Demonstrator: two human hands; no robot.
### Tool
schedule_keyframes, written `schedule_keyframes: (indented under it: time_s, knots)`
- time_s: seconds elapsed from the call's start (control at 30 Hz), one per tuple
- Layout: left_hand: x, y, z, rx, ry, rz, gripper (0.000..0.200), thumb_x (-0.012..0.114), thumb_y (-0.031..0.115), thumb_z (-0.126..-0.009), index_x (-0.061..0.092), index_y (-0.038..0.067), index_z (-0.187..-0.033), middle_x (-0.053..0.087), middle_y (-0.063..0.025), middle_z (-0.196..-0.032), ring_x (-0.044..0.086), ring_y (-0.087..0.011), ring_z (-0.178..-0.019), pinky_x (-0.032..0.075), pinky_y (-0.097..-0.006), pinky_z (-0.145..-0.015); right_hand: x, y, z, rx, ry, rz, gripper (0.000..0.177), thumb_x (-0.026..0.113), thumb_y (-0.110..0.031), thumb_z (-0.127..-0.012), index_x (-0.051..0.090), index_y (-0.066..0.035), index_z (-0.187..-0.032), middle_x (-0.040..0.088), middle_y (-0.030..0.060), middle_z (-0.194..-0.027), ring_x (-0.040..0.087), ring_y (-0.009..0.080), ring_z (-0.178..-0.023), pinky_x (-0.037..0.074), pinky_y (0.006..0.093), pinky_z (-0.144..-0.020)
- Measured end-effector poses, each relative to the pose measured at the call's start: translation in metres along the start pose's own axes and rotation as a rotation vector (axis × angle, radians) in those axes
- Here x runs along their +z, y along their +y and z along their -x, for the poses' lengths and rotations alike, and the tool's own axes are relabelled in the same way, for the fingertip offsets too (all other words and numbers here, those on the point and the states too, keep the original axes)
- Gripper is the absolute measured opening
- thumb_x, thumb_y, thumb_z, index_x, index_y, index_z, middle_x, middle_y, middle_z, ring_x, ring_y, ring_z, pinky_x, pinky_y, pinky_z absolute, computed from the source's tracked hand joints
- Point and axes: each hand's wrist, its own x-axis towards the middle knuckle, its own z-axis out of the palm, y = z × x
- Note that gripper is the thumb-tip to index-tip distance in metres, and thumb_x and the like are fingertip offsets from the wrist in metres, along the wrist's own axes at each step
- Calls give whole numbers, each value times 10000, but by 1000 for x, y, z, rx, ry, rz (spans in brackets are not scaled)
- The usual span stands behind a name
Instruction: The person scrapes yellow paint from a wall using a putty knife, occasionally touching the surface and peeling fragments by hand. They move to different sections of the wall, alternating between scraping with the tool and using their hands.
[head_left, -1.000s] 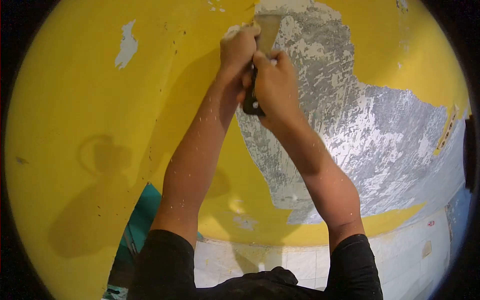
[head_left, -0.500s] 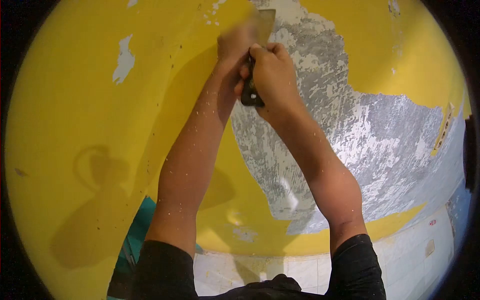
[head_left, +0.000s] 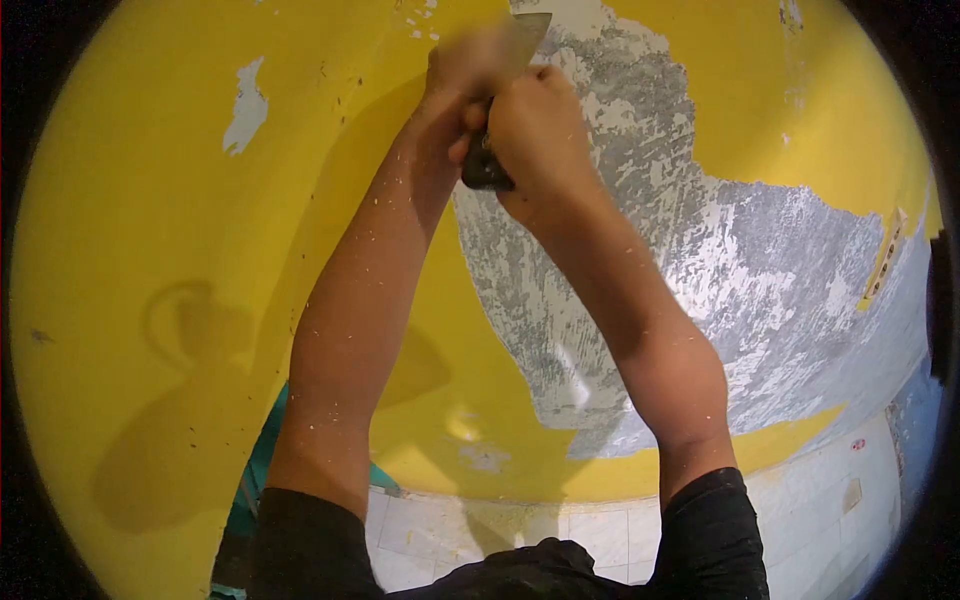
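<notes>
My right hand [head_left: 540,125] is closed around the black handle of a paint scraper [head_left: 486,172], its fingertips showing on the handle's left side. The flat metal blade points up and lies against the wall near the top of the view, at the border of yellow paint and bared grey surface. My left hand [head_left: 465,65] is beside the blade, just left of my right hand. Its fingers are smeared by blur, so whether they press on or grip the blade cannot be made out. Small pale flakes dot both forearms.
Yellow paint [head_left: 200,230] covers the left of the wall. A large scraped grey-white patch [head_left: 760,260] spreads to the right. A pale chipped spot [head_left: 246,108] is at upper left. White tiles [head_left: 600,535] and a green object [head_left: 262,455] show below.
Both hands have shifted slightly up and to the left with the scraper. Its handle end has swung left, while the blade tip stays near the same spot.
</notes>
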Motion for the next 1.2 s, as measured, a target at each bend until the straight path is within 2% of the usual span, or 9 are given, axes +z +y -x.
schedule_keyframes:
  time_s: [0.1,0.3,0.4,0.53,0.63,0.8,0.93,1.1,1.2]
  knots:
    - [5,-10,1,77,150,-55,378,550,336,-718,550,-40,-676,531,-104,-542,516,-229,-496,404,-358,-473,-8,9,10,14,11,76,178,447,-138,-842,358,-35,-957,465,72,-595,445,179,-369,379,312,-326]
    - [12,4,-4,-59,167,63,358,565,302,-702,544,-52,-663,580,-160,-674,557,-240,-590,428,-374,-535,-9,-16,6,55,-46,45,157,450,-144,-843,364,-50,-935,461,63,-588,434,164,-353,367,299,-318]
    - [9,-12,-13,-3,163,-71,348,574,287,-692,559,-61,-691,589,-182,-702,571,-242,-626,437,-372,-565,-16,1,7,-19,-12,86,140,451,-151,-843,364,-62,-907,455,58,-577,431,163,-347,361,298,-314]
    - [17,-1,-18,87,205,-73,379,564,307,-691,577,-71,-723,593,-187,-709,576,-257,-645,443,-373,-589,-16,-10,-1,9,-25,89,140,459,-158,-846,363,-74,-904,449,53,-569,432,162,-348,353,300,-308]
    - [20,15,-20,4,192,-23,410,546,329,-693,582,-76,-745,596,-190,-711,580,-261,-658,445,-368,-603,-10,-19,-8,27,-32,13,137,462,-163,-849,365,-78,-894,444,48,-561,427,164,-347,344,301,-305]
    - [14,-5,-5,94,175,-237,404,530,328,-689,573,-73,-712,597,-202,-714,584,-279,-658,445,-385,-590,-22,-7,10,78,-39,51,136,453,-169,-855,359,-76,-887,432,45,-556,420,166,-348,340,304,-308]
    - [18,6,-12,-64,178,-51,401,533,324,-686,579,-73,-715,602,-207,-727,590,-296,-695,447,-386,-615,-16,-11,-1,23,-49,113,135,449,-170,-857,364,-76,-904,432,49,-560,420,166,-351,346,302,-314]
    - [18,-16,-11,112,295,-249,389,543,317,-672,599,-62,-740,612,-214,-758,595,-318,-716,451,-391,-655,-22,-5,14,73,-26,48,121,450,-154,-849,379,-70,-899,441,57,-575,418,160,-354,356,290,-318]
    - [16,4,-30,44,223,-157,392,542,320,-669,605,-62,-736,615,-222,-778,595,-320,-745,449,-395,-684,-12,-7,-13,-58,0,115,125,454,-151,-847,380,-65,-901,445,57,-576,419,160,-353,356,289,-316]
